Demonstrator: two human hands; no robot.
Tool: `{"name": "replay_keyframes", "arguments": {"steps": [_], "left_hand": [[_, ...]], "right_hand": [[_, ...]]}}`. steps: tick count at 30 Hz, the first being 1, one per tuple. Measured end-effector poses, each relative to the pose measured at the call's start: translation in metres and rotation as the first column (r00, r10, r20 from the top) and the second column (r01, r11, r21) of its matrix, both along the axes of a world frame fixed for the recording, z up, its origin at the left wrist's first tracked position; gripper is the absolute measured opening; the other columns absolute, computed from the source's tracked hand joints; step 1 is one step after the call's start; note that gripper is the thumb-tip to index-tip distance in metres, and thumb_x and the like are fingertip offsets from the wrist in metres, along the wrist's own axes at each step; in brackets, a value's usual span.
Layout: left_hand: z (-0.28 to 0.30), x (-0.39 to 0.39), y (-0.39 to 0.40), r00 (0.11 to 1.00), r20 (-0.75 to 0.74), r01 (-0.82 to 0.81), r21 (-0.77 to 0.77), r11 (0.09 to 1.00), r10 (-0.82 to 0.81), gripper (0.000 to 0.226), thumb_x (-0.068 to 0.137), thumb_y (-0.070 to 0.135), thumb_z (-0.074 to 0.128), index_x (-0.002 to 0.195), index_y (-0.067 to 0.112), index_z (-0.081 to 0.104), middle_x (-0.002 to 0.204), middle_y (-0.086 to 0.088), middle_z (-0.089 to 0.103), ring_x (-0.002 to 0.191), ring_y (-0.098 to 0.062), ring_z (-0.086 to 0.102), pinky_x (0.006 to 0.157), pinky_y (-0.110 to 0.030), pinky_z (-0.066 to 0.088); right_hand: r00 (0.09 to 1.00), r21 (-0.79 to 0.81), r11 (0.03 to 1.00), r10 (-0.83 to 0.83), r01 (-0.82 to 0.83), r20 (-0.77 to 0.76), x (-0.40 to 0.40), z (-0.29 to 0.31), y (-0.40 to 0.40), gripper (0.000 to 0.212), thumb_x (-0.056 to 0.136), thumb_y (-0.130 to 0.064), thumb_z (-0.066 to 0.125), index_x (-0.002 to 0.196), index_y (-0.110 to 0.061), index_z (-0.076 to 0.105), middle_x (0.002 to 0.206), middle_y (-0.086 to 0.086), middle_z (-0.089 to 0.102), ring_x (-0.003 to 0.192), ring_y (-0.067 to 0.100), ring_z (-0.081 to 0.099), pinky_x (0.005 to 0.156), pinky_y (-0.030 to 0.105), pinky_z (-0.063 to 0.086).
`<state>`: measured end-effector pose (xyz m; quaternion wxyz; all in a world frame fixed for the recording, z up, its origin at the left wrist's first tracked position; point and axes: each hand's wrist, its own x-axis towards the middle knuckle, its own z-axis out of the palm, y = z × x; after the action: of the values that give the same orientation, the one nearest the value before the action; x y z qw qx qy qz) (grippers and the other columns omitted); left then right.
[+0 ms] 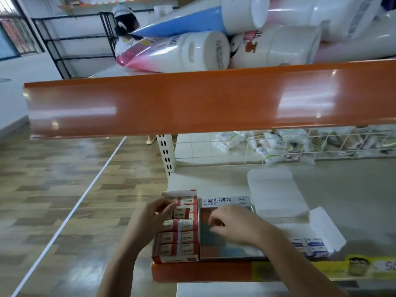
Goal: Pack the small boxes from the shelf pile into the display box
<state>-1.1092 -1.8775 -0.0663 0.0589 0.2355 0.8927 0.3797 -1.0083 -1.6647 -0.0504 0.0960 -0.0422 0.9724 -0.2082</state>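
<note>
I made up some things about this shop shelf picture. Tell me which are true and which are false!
1. The left hand holds a small red and white box over the red display box. True.
2. The display box is empty. False: rows of small boxes already fill it.
3. The right hand rests over a grey box with blue writing on its lid. True.
4. The grey box sits left of the red display box. False: it sits right of it, side by side.
5. Blue and white small boxes lie further right on the shelf. True.
</note>
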Motion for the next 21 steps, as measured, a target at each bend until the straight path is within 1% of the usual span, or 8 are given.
{"name": "replay_keyframes", "arguments": {"steps": [4, 6, 8, 9, 13, 15, 18, 21], "left_hand": [[0.002, -0.015, -0.005, 0.997, -0.053, 0.05, -0.051, 0.997, -0.052, 0.017, 0.087, 0.037, 0.06, 0.071, 0.042, 0.061, 0.069, 0.023, 0.064, 0.07, 0.009, 0.057, 0.055, -0.011, 0.039], [0.003, -0.021, -0.003, 0.992, -0.065, 0.107, -0.063, 0.992, -0.111, 0.012, 0.087, 0.036, 0.059, 0.077, 0.043, 0.061, 0.07, 0.024, 0.064, 0.07, 0.01, 0.059, 0.057, -0.01, 0.046], [0.001, -0.025, 0.001, 0.983, -0.076, 0.161, -0.091, 0.983, -0.168, 0.008, 0.088, 0.035, 0.059, 0.086, 0.034, 0.067, 0.072, 0.018, 0.066, 0.067, 0.006, 0.061, 0.06, -0.013, 0.05], [0.0, -0.027, 0.005, 0.979, -0.093, 0.172, -0.11, 0.979, -0.183, 0.011, 0.088, 0.035, 0.059, 0.088, 0.03, 0.068, 0.072, 0.016, 0.066, 0.065, 0.004, 0.061, 0.057, -0.012, 0.049], [-0.002, -0.029, 0.018, 0.95, -0.16, 0.24, -0.18, 0.954, -0.269, 0.016, 0.089, 0.041, 0.056, 0.089, 0.029, 0.068, 0.071, 0.018, 0.06, 0.065, 0.005, 0.057, 0.057, -0.01, 0.044], [-0.003, -0.03, 0.023, 0.935, -0.177, 0.27, -0.2, 0.942, -0.306, 0.018, 0.09, 0.042, 0.054, 0.093, 0.031, 0.067, 0.076, 0.018, 0.061, 0.068, 0.004, 0.058, 0.061, -0.014, 0.048], [-0.007, -0.034, 0.023, 0.91, -0.191, 0.321, -0.242, 0.916, -0.369, 0.019, 0.091, 0.042, 0.052, 0.1, 0.032, 0.066, 0.093, 0.015, 0.066, 0.08, -0.002, 0.061, 0.071, -0.024, 0.054], [-0.011, -0.037, 0.021, 0.881, -0.209, 0.369, -0.256, 0.893, -0.424, 0.019, 0.091, 0.041, 0.053, 0.101, 0.032, 0.066, 0.099, 0.016, 0.066, 0.084, -0.003, 0.061, 0.072, -0.026, 0.053]], "right_hand": [[0.988, -0.094, 0.986, -0.143, 0.137, -0.065, -0.01, -0.009, -0.019, 0.018, 0.092, -0.038, 0.053, 0.1, -0.025, 0.062, 0.096, -0.012, 0.064, 0.081, 0.003, 0.06, 0.073, 0.021, 0.051], [0.971, -0.131, 0.968, -0.226, 0.215, -0.074, -0.013, -0.016, -0.027, 0.016, 0.091, -0.038, 0.056, 0.098, -0.025, 0.062, 0.089, -0.014, 0.062, 0.076, 0.001, 0.059, 0.068, 0.018, 0.05], [0.95, -0.153, 0.945, -0.302, 0.288, -0.078, -0.015, -0.021, -0.034, 0.014, 0.09, -0.036, 0.058, 0.097, -0.025, 0.061, 0.091, -0.014, 0.062, 0.077, 0.0, 0.058, 0.07, 0.017, 0.049], [0.939, -0.161, 0.933, -0.336, 0.321, -0.078, -0.015, -0.022, -0.037, 0.013, 0.089, -0.035, 0.059, 0.098, -0.026, 0.061, 0.093, -0.013, 0.062, 0.079, 0.0, 0.058, 0.072, 0.017, 0.049], [0.9, -0.211, 0.886, -0.432, 0.413, -0.053, -0.015, -0.022, -0.043, 0.011, 0.088, -0.031, 0.062, 0.098, -0.026, 0.062, 0.095, -0.014, 0.064, 0.078, -0.004, 0.056, 0.074, 0.014, 0.047], [0.882, -0.226, 0.864, -0.469, 0.45, -0.036, -0.013, -0.021, -0.046, 0.011, 0.088, -0.03, 0.063, 0.098, -0.026, 0.061, 0.093, -0.015, 0.064, 0.076, -0.005, 0.055, 0.072, 0.012, 0.045], [0.861, -0.255, 0.835, -0.508, 0.487, -0.018, -0.011, -0.021, -0.05, 0.01, 0.088, -0.027, 0.063, 0.098, -0.026, 0.061, 0.083, -0.02, 0.056, 0.074, -0.009, 0.052, 0.067, 0.009, 0.042], [0.84, -0.27, 0.81, -0.543, 0.521, -0.008, -0.01, -0.019, -0.053, 0.011, 0.088, -0.027, 0.063, 0.099, -0.024, 0.062, 0.082, -0.02, 0.056, 0.075, -0.008, 0.052, 0.067, 0.01, 0.04]]}}
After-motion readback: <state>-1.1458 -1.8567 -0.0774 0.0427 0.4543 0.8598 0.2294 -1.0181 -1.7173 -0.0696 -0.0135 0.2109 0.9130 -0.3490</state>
